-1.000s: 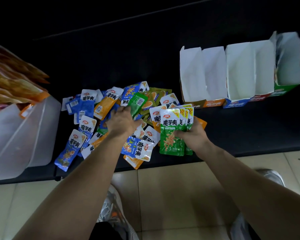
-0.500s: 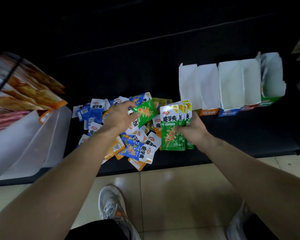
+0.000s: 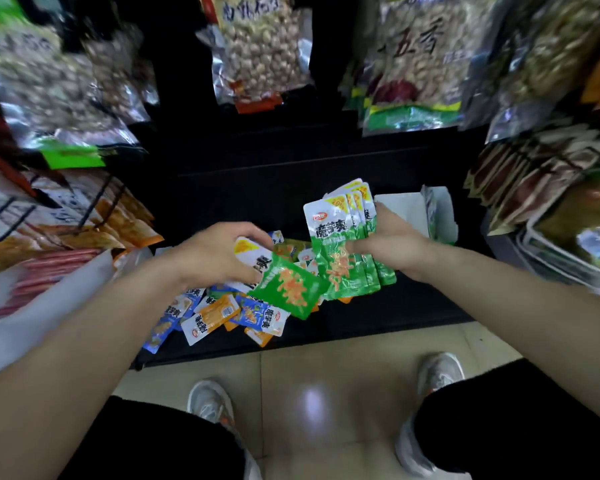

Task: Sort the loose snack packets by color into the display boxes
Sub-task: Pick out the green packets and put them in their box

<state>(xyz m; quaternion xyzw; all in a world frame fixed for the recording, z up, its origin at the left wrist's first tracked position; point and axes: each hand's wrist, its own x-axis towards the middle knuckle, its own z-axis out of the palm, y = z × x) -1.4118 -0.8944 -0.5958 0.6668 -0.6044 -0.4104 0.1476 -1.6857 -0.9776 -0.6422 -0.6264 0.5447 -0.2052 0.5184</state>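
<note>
Pinching one green foil snack packet in left hand, over blue and orange packets at black shelf's near edge. Gripping fanned green packets in right hand, white cardboard display box just beyond.

Display boxes mostly hidden behind right hand and its fan of green packets. Only white flaps show at far right, so box colours and contents can't be told. Rear packets in the fan overlap, count unclear. Left hand partly covers the white top of the single green packet it grips, and hides the far part of the packet pile. Pile print too blurred to read. Hanging bags on the far side are blurred and cut by the top edge. White bin cropped at left. Wire rack blurred, cropped at right. Both forearms run out of frame. Shoes blurred, part hidden under dark trouser legs.
</note>
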